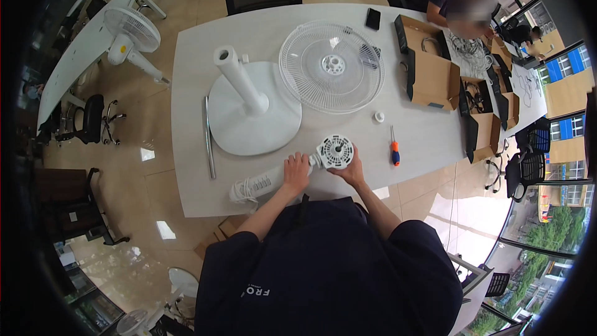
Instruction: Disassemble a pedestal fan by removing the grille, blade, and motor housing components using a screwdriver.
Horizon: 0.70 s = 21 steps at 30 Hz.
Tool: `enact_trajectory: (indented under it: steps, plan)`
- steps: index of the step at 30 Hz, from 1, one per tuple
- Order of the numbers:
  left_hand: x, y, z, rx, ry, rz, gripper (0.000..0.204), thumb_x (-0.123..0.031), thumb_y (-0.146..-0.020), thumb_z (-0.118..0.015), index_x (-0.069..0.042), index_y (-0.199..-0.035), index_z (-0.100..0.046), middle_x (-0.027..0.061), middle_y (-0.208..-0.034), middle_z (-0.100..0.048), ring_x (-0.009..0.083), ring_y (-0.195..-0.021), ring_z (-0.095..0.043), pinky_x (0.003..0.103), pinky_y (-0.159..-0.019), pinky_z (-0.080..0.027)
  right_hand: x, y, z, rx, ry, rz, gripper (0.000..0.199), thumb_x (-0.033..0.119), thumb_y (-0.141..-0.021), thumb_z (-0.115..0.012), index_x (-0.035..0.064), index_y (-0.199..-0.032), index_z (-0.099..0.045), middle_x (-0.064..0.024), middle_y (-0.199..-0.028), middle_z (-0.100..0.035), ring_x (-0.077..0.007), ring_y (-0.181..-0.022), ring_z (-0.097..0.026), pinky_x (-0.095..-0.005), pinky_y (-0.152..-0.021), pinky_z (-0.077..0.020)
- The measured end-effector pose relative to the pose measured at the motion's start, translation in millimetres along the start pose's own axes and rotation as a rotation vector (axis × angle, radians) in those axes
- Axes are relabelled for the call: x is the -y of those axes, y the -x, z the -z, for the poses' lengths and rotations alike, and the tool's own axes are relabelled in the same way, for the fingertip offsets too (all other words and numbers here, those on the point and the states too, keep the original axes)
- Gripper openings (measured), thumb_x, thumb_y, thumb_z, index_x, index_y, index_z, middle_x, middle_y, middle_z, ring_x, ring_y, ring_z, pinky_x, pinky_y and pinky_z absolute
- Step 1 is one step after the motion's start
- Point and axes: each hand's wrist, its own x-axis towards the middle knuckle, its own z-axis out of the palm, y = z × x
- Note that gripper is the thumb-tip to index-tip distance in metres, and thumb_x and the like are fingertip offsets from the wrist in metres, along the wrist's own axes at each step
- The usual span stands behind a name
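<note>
A white fan motor head, its round slotted face and shaft turned up, lies at the table's near edge, joined to a white control column with a cord wound near its lower end. My left hand is closed over the column by the neck. My right hand grips the motor housing from the right, its fingers partly hidden beneath. Beyond my left hand stands a white fan base with an upright tube. A clear-bladed fan grille lies flat farther back.
A metal tube lies left of the base. Right of the motor are a small white cap and a screwdriver. Open cardboard boxes, a phone and a co-worker are at the far right. Another fan stands left.
</note>
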Motion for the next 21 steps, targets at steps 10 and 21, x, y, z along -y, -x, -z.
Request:
enact_trajectory:
  steps: [10,21]
  plan:
    - [8.3,8.5,-12.8,-0.051,-0.067,-0.016,0.048,-0.01,-0.066,-0.075,-0.003,-0.107,-0.052,0.0139,-0.103,-0.053,0.0306,-0.096,-0.055,0.043,-0.08,-0.043,18.6,13.8,-7.7,-0.016,0.085,0.061,0.112,0.025,-0.058,-0.094,-0.0011,-0.143,-0.027,-0.0178,-0.122,-0.064,-0.0308,-0.112,-0.065,-0.0403,-0.094,-0.0532]
    - [12.5,16.4,-9.6,-0.078,-0.012,0.01,0.067,-0.017,-0.066,-0.081,-0.001,-0.122,-0.048,0.0146,-0.112,-0.052,0.0306,-0.107,-0.051,0.042,-0.093,-0.039,25.2,19.9,-14.7,-0.017,0.111,0.085,0.11,0.023,-0.06,-0.093,0.0011,-0.145,-0.026,-0.0171,-0.124,-0.062,-0.0338,-0.113,-0.063,-0.0425,-0.094,-0.0527]
